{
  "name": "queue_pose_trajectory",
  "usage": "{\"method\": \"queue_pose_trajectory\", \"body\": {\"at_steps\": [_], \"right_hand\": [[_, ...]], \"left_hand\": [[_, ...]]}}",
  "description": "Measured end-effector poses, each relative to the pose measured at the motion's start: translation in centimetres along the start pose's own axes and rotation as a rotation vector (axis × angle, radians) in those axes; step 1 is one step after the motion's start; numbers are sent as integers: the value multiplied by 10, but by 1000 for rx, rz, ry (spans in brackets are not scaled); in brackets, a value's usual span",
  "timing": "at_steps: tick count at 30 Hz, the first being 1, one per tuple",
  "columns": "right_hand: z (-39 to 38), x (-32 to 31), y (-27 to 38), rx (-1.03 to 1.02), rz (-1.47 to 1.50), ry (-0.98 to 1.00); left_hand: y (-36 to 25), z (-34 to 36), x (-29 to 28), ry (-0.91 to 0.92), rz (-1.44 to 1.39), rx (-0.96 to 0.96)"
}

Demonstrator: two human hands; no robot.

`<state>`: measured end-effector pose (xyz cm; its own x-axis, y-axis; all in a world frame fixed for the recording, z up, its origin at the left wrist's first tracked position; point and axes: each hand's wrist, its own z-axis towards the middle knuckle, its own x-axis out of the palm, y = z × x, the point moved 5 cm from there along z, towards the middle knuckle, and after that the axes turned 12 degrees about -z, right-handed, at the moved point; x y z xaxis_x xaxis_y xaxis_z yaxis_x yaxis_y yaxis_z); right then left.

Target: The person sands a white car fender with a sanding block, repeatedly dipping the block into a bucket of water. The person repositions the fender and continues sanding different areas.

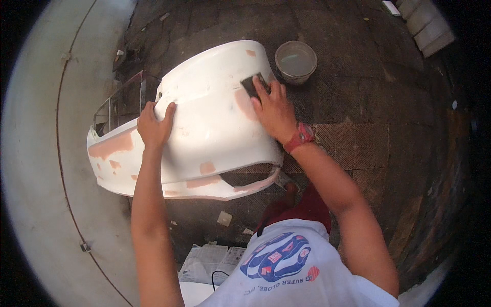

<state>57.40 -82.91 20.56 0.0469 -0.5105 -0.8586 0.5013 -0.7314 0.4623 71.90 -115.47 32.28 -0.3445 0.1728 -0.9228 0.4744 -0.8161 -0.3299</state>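
Observation:
A white car bumper (204,120) with several pinkish filler patches stretches across the middle of the view. My left hand (155,125) grips its left upper edge, thumb on the white face and the other fingers over the rim, their tips partly hidden. At the right end of the bumper, my right hand (276,110) presses a dark piece of sandpaper (249,86) against the surface, just above a large filler patch (245,105). Its index finger lies stretched over the sheet. A red watch (300,138) is on my right wrist.
A round bucket of cloudy water (296,60) stands beyond my right hand. Along the left runs a pale wall (36,153) with a cable (60,153). Dark matting (353,146) covers the floor, with paper sheets (204,261) near me and pale blocks (427,30) at far right.

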Motion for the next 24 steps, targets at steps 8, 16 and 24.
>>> {"method": "queue_pose_trajectory", "body": {"at_steps": [8,16,24], "right_hand": [[-17,-8,17,78,57,96],[4,-5,10,123,-30,44],[23,8,-16,225,65,29]], "left_hand": [[4,2,1,-47,18,52],[-5,2,-3,-63,13,87],[-7,7,-1,-72,0,97]]}}
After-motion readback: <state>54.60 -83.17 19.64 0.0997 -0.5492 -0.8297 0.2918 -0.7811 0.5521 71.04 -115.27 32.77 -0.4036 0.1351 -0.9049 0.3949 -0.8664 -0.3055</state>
